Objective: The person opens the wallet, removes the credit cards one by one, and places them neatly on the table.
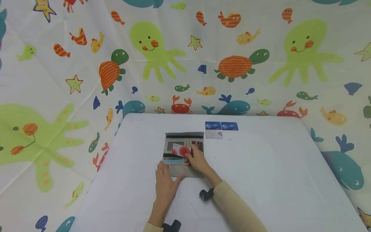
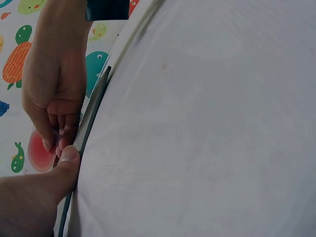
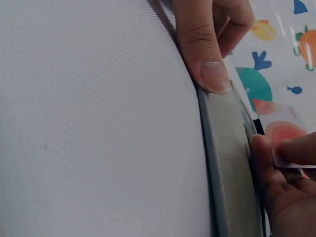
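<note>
An unfolded grey wallet [image 1: 177, 170] lies on the white-covered table. Over its middle, my right hand [image 1: 200, 160] pinches a white card with red circles [image 1: 178, 150] between thumb and fingers, tilted above the card slots. My left hand [image 1: 166, 185] rests at the wallet's near left, its fingers extended along the left edge and its thumb spread across the near edge. In the right wrist view that left thumb [image 3: 213, 74] presses on the wallet's edge. A blue card [image 1: 171, 160] sits in a slot below the held card.
Two blue VIP cards [image 1: 213, 125] lie side by side beyond the wallet to the right, with a silver-grey card [image 1: 214, 134] below the left one. A sea-animal patterned curtain [image 1: 185, 64] hangs behind the table. Dark wrist mounts [image 1: 206, 194] sit at both wrists.
</note>
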Available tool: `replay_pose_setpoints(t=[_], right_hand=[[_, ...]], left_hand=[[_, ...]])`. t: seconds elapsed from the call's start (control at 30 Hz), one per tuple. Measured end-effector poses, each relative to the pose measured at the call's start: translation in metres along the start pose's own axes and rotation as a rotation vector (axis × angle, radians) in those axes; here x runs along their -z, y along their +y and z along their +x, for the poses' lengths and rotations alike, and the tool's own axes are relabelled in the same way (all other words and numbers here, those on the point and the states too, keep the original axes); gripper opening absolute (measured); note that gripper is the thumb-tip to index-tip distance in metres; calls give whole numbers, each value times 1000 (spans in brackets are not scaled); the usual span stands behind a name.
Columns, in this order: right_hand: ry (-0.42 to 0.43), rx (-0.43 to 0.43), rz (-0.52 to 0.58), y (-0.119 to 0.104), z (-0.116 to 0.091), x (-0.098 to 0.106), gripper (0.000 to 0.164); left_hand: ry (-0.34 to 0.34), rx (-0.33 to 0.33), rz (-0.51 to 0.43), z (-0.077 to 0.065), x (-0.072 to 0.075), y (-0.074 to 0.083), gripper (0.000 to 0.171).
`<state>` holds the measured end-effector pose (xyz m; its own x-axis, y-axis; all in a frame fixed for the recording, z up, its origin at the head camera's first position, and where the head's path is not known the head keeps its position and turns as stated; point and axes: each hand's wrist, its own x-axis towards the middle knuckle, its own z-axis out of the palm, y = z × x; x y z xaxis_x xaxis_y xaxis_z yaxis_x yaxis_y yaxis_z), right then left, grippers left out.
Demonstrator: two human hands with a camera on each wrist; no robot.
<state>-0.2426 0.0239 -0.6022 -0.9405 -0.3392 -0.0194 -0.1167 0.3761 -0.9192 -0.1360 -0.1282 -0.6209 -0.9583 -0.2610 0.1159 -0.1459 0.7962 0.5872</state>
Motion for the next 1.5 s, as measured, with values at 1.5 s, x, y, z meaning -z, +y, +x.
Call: replay_pose_setpoints(t=[1.5], right_hand=[[422,-270,90,49,-21,121,37]], left_hand=[[-3,-1,-30,-1,1,-3,98]])
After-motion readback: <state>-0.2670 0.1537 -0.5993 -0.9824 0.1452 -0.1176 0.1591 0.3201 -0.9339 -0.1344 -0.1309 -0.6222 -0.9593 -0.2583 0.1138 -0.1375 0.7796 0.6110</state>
